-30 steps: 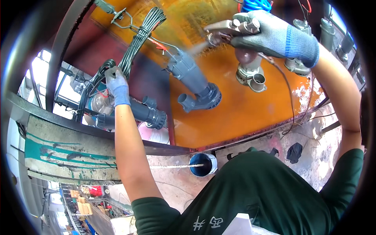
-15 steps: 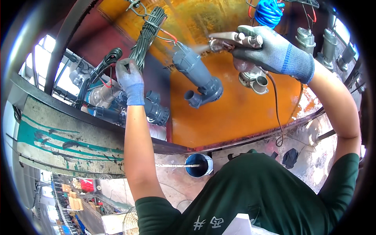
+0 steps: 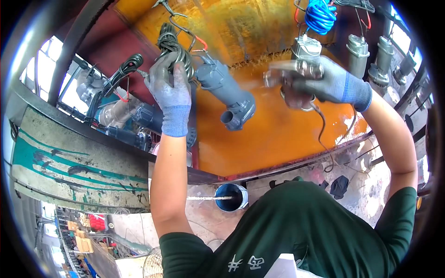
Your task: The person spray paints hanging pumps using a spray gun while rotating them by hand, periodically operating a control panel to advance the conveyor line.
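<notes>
My left hand [image 3: 169, 88], in a grey and blue knit glove, is closed on a dark coiled cable bundle [image 3: 175, 46], partly hidden behind the fingers. Beside it a grey-blue submersible pump [image 3: 222, 85] hangs tilted from a hook, its round outlet low. My right hand [image 3: 327, 82], gloved alike, grips a metal spray gun [image 3: 293, 73], blurred by motion. The nozzle points left at the pump, with a faint mist between them. A thin hose [image 3: 321, 125] trails down from the gun.
Behind stands an orange-stained spray booth panel [image 3: 250, 148]. Bare metal pumps [image 3: 358, 55] hang at the right, under a blue cable coil [image 3: 320, 17]. More painted pumps [image 3: 127, 136] hang at the left, above a paint-streaked board [image 3: 79, 162]. A blue paint bucket [image 3: 238, 197] stands below.
My left hand has moved right and closed on the cable bundle, which now looks bunched. The pump has turned and shifted slightly left. My right hand has lowered the spray gun.
</notes>
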A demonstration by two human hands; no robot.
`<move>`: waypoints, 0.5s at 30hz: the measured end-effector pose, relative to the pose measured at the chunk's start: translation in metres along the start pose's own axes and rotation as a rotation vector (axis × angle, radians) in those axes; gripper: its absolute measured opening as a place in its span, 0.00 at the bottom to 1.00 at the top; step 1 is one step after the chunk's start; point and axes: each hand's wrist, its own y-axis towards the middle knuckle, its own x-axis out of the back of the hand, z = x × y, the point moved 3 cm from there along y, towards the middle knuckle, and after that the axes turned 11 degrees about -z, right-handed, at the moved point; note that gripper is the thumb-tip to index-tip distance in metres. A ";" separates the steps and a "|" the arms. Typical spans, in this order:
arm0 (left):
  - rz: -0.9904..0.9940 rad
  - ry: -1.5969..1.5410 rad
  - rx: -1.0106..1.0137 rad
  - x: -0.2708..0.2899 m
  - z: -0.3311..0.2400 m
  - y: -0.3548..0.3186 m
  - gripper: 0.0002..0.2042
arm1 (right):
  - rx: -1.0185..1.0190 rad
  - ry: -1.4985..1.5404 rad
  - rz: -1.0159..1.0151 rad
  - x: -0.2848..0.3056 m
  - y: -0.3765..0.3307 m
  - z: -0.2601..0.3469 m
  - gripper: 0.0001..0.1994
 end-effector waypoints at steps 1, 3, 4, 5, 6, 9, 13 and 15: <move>0.050 -0.139 0.054 0.000 -0.002 0.000 0.18 | 0.011 -0.020 0.089 -0.005 -0.003 0.001 0.13; 0.088 -0.499 0.248 -0.002 -0.007 0.000 0.25 | -0.196 -0.052 0.210 -0.008 -0.018 0.014 0.12; 0.074 -0.720 0.390 -0.003 -0.012 0.001 0.27 | -0.247 -0.039 0.157 -0.008 -0.022 0.013 0.13; 0.086 -0.736 0.386 0.000 -0.014 0.009 0.31 | -0.206 0.011 0.064 -0.006 -0.022 0.006 0.14; 0.074 -0.685 0.447 0.001 -0.015 0.015 0.33 | -0.163 0.057 -0.033 -0.003 -0.024 0.003 0.15; -0.071 -0.455 0.338 0.001 0.036 0.032 0.33 | -0.400 0.141 -0.229 0.005 -0.025 0.007 0.17; -0.158 0.082 0.045 0.000 0.106 0.042 0.27 | -0.354 0.214 -0.073 0.003 -0.033 0.010 0.16; -0.133 0.307 -0.015 0.007 0.134 0.040 0.21 | -0.288 0.063 0.113 -0.001 -0.031 0.038 0.19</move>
